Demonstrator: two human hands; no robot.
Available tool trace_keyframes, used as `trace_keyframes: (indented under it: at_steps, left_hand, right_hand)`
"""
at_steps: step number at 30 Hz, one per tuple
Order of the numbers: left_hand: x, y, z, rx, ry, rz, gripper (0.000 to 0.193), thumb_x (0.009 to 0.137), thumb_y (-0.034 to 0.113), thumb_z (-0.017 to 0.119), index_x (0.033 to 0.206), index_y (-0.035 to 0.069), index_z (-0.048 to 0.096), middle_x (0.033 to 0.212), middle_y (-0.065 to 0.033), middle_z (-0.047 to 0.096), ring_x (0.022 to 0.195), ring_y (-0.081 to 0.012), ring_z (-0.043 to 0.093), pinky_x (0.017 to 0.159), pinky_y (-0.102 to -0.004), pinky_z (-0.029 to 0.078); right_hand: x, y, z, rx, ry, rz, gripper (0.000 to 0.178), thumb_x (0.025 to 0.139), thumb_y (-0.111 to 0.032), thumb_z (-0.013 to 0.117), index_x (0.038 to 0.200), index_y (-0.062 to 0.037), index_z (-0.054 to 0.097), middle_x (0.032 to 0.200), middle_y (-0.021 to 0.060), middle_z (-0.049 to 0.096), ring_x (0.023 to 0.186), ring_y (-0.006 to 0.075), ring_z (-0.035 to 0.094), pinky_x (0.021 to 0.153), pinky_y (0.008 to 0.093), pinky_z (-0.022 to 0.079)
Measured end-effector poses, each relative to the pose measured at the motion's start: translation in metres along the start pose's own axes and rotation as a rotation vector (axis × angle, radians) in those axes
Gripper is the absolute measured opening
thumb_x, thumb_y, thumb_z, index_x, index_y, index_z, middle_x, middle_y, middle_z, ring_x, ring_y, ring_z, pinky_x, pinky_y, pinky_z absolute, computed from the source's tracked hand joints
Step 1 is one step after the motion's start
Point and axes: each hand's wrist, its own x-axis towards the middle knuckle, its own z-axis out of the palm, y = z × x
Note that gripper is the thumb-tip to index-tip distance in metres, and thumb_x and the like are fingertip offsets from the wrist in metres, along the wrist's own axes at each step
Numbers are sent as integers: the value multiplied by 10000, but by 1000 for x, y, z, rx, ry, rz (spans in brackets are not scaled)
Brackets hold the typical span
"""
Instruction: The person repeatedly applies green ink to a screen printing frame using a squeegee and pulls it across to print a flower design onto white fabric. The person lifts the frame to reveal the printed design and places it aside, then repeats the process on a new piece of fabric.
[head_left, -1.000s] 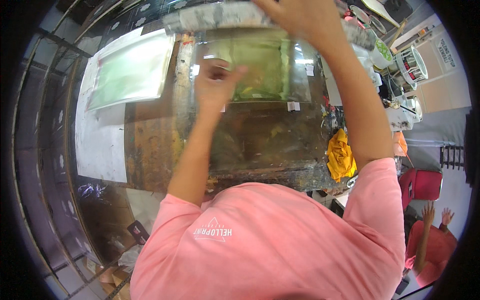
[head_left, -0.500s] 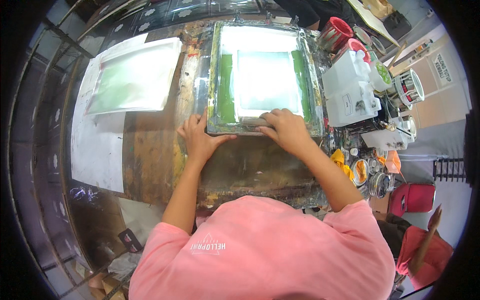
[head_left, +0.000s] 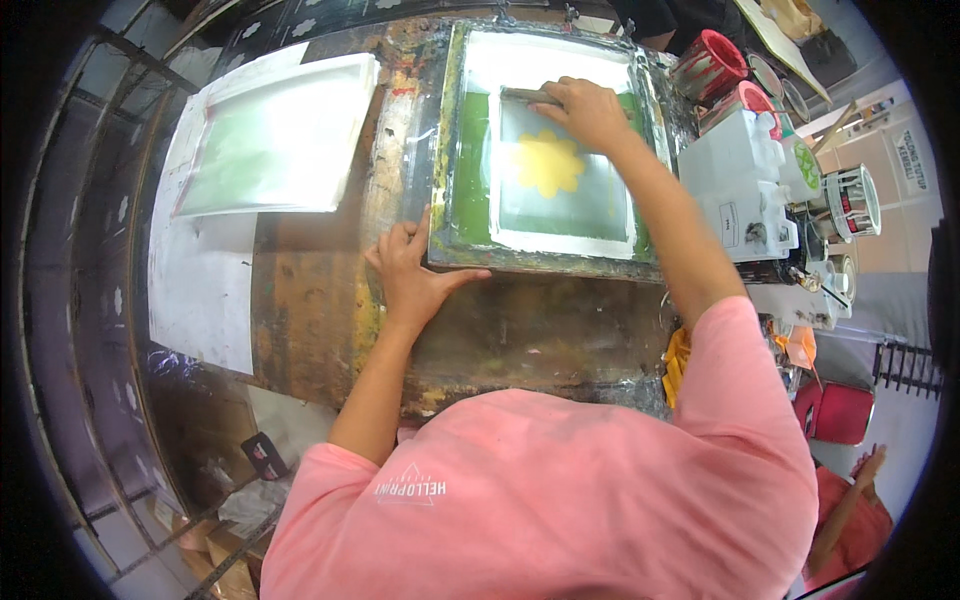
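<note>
A screen-printing frame (head_left: 452,150) with green borders and white tape lies on the worktable. In its mesh shows a yellow flower shape (head_left: 547,163). My right hand (head_left: 590,112) is closed on a squeegee (head_left: 528,96) resting across the far part of the mesh; the hand hides the squeegee's right end. At the frame's near left corner is my left hand (head_left: 412,275), thumb stretched along the front edge and index finger pointing up the left side, touching the corner without wrapping round it.
A stack of translucent sheets (head_left: 280,140) lies on white paper (head_left: 200,290) to the left. Red-stained paint buckets (head_left: 712,65) and white plastic jerrycans (head_left: 735,180) crowd the right edge. A yellow cloth (head_left: 677,368) hangs near the front right. Another person (head_left: 850,520) is behind at lower right.
My right hand has pushed the squeegee from the near end of the mesh to the far end. The yellow flower shape now shows. My left hand keeps to the corner.
</note>
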Motion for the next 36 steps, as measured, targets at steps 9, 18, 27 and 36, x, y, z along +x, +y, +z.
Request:
trace_keyframes:
  at_steps: [9,18,27,36]
  left_hand:
    - [-2,-6,4,-133,34,44,1201,541,660,936,1512,61,560,1027,-96,728,990,-251,604,1013,-415,355]
    - [-7,-10,11,-153,115,127,1191,607,711,880,1506,10,536,933,-101,673,908,-264,586,986,-427,348]
    - [16,21,0,-895,184,-46,1057,754,437,951,1528,-78,448,1265,-219,657,1173,-324,617,1072,-451,444]
    - [37,47,-41,198,-97,66,1156,873,694,727,1657,-1,239,1636,-329,317,1547,-431,277,1254,-615,165]
  right_hand:
    - [26,29,6,-11,6,1,435,994,-568,593,1143,-179,721,1011,109,725,971,340,710,801,485,568]
    - [-113,-99,-57,-3,-156,98,384,986,-450,660,1083,-81,616,979,115,660,922,340,683,721,504,550]
    - [-132,-148,-138,-130,196,-23,285,949,-320,689,1072,-66,646,984,112,649,986,307,638,960,530,457]
    - [-32,-115,-218,-158,492,-13,359,954,-403,631,909,-58,721,825,161,705,822,349,677,862,484,446]
